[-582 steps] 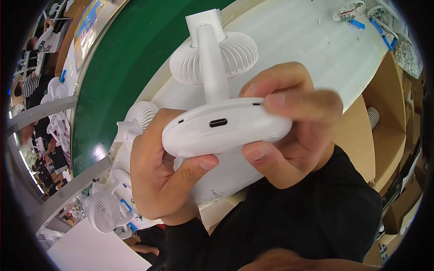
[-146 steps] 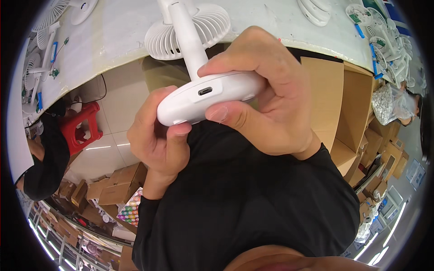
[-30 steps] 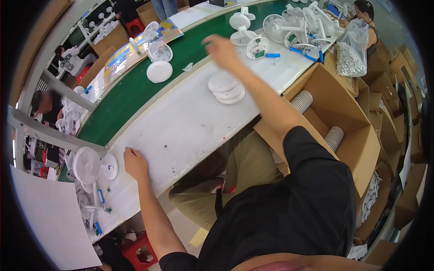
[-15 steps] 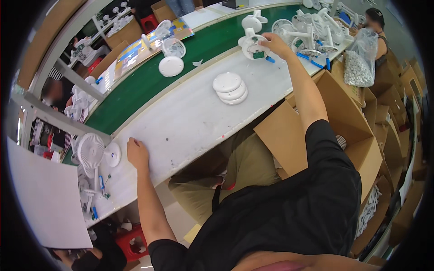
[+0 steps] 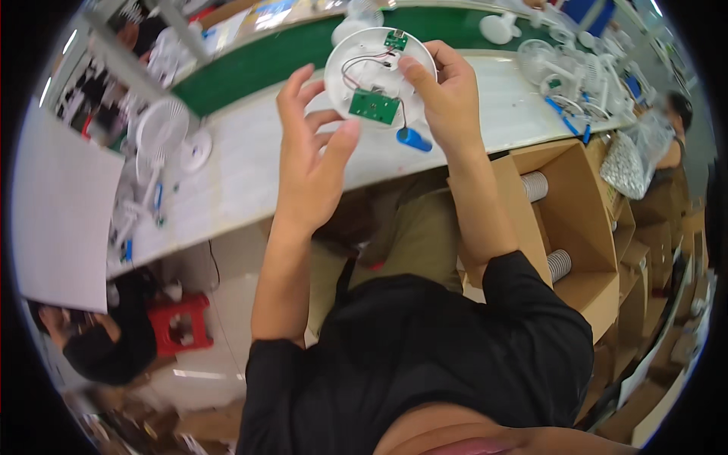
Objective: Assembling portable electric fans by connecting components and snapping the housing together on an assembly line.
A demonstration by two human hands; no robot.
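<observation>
The right hand (image 5: 453,92) has its grip on the right rim of a round white base (image 5: 371,73), held up over the worktop (image 5: 243,161); the left hand (image 5: 311,168) is by the left rim, its grip wide, and I cannot tell if it touches. A green board (image 5: 374,107) sits inside; a blue tube (image 5: 414,139) is just past the near rim; white fans (image 5: 540,61) crowd the worktop's right end.
</observation>
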